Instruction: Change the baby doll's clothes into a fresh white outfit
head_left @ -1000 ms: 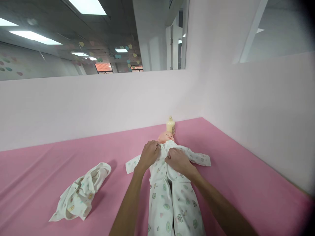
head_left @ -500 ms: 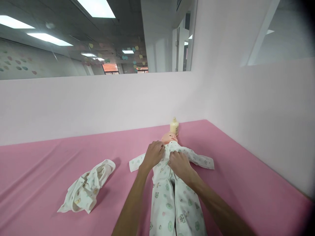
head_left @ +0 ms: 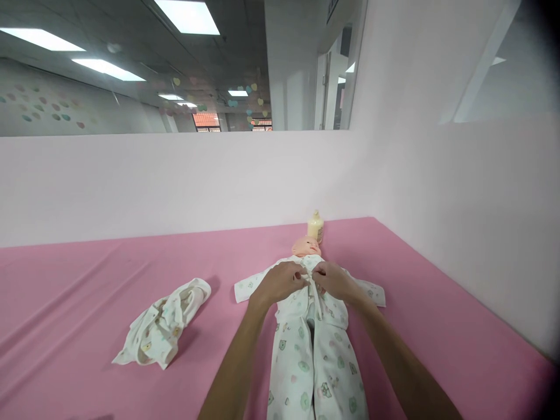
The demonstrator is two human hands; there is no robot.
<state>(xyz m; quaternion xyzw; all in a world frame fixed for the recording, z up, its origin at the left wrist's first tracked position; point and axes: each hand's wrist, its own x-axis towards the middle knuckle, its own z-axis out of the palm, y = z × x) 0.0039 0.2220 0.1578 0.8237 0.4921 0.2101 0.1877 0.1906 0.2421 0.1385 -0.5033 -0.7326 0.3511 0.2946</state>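
A baby doll point(head_left: 304, 247) lies on its back, its head toward the wall, dressed in a white printed long-sleeved top point(head_left: 335, 312) and matching trousers point(head_left: 291, 367). Over the chest, my left hand point(head_left: 284, 280) pinches the front edge of the top on one side. My right hand point(head_left: 336, 280) is closed on the opposite front edge, just across from it. Below my fingers the fabric hangs in folds and the front parts slightly. Both sleeves stretch out sideways. My hands hide the middle of the chest.
A pink padded surface point(head_left: 210, 256) bears the doll. To the left lies a crumpled white printed garment point(head_left: 164, 324). A pale yellow pump bottle point(head_left: 315, 226) stands behind the doll's head. White walls point(head_left: 175, 181) bound the back and right.
My right hand has moved up and slightly right along the top, and my left hand has shifted down and inward. They now face each other over the chest. The view has shifted slightly.
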